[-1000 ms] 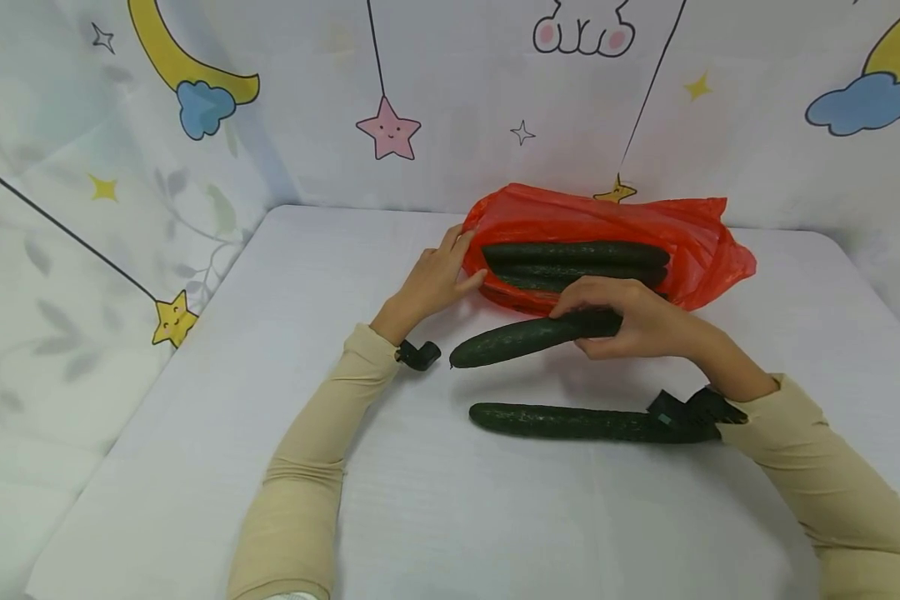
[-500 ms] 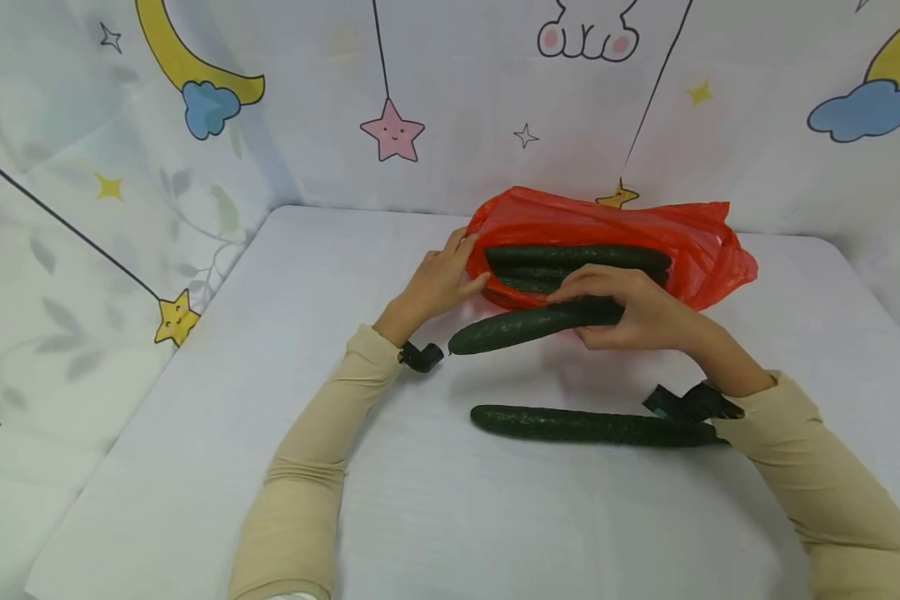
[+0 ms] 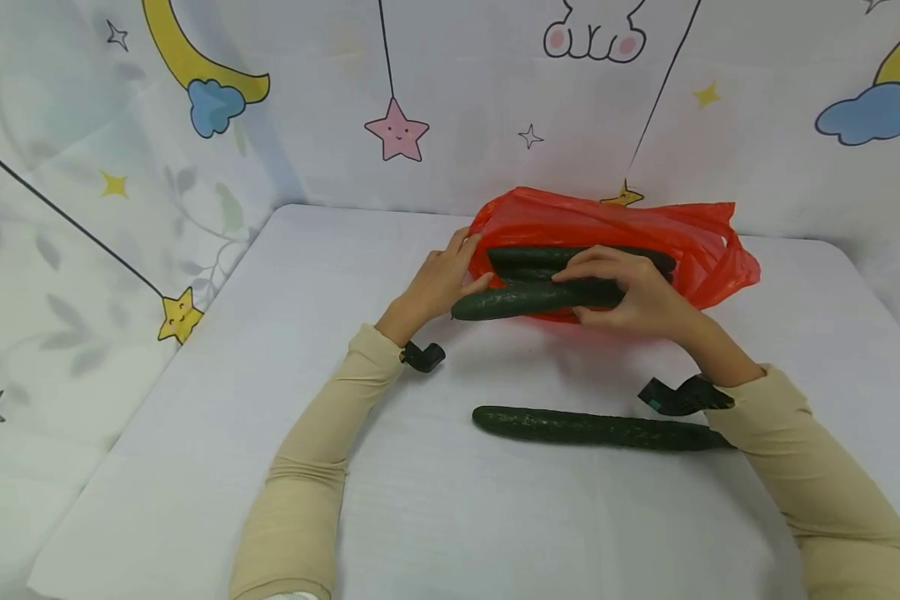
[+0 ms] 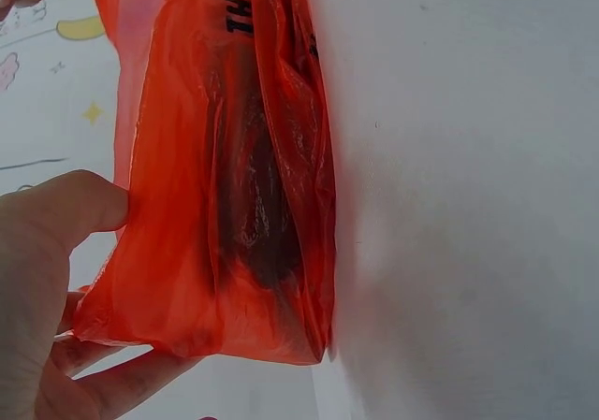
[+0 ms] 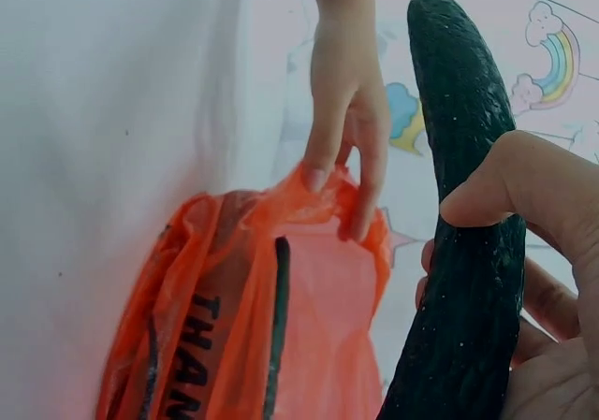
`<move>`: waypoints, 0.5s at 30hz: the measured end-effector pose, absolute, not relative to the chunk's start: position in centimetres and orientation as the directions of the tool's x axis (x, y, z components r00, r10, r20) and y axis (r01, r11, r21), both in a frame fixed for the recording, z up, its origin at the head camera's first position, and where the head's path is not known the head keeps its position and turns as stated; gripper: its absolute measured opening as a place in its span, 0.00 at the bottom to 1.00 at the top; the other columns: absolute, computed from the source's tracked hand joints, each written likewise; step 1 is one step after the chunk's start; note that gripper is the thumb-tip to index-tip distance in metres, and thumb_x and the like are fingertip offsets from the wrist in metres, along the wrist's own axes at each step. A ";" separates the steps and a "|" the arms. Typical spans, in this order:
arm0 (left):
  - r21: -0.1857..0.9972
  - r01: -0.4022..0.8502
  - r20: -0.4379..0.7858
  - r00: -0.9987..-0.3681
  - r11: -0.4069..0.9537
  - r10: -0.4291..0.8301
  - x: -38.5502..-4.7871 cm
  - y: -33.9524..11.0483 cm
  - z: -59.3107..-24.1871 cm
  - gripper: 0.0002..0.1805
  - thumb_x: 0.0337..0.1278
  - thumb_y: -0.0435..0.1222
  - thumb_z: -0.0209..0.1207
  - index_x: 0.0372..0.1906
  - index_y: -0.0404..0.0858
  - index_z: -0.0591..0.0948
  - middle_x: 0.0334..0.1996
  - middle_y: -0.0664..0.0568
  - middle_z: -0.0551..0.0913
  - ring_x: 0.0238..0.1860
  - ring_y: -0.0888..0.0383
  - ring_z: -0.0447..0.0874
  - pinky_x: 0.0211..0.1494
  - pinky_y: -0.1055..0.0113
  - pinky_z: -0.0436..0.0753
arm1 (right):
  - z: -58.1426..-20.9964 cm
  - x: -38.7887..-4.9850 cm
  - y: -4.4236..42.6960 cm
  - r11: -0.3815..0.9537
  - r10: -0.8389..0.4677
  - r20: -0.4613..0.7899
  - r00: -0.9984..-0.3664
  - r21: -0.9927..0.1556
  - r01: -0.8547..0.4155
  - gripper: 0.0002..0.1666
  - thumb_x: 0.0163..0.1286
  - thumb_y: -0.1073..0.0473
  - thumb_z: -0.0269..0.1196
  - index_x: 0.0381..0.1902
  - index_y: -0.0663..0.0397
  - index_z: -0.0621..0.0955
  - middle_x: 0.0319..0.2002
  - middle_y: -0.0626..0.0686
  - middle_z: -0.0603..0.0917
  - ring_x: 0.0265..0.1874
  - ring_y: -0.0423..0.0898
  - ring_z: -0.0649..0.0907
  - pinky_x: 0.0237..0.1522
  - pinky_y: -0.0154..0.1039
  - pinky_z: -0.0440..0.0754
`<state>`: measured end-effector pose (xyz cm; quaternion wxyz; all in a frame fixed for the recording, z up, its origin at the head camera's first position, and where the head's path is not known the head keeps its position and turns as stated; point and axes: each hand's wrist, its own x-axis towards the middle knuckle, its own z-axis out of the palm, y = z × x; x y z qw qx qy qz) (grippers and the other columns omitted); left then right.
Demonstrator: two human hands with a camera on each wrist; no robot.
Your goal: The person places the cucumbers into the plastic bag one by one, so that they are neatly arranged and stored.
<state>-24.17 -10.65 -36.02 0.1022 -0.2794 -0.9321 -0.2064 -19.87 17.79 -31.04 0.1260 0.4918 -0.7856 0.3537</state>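
Observation:
A dark green cucumber (image 3: 528, 301) is gripped by my right hand (image 3: 637, 292), thumb on one side and fingers on the other. It is held up in front of the mouth of a red plastic bag (image 3: 712, 250), roughly level, as the right wrist view (image 5: 459, 252) also shows. Inside the bag lie more cucumbers (image 3: 540, 257), partly hidden by the held one and the hand. At the bag's left end, my left hand (image 3: 438, 275) pinches its edge between thumb and fingers; the left wrist view shows the thumb (image 4: 89, 200) on the plastic.
Another cucumber (image 3: 600, 428) lies on the white table (image 3: 495, 517) nearer to me, its right end under my right sleeve (image 3: 780, 442). Behind the bag rises a patterned cloth backdrop (image 3: 465, 100).
My right hand has carried the held cucumber away from me, up to the bag's mouth, and it has become more level. The left hand keeps its place at the bag.

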 end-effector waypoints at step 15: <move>0.331 0.504 0.215 -0.863 0.798 0.457 -24.2 -10.5 -35.6 0.37 0.68 0.47 0.54 0.73 0.33 0.58 0.72 0.39 0.58 0.67 0.46 0.67 0.67 0.49 0.69 | -30.1 -20.5 16.6 0.248 -0.682 0.528 -0.506 -0.484 -0.839 0.27 0.46 0.78 0.68 0.46 0.58 0.85 0.45 0.52 0.82 0.49 0.39 0.77 0.47 0.26 0.77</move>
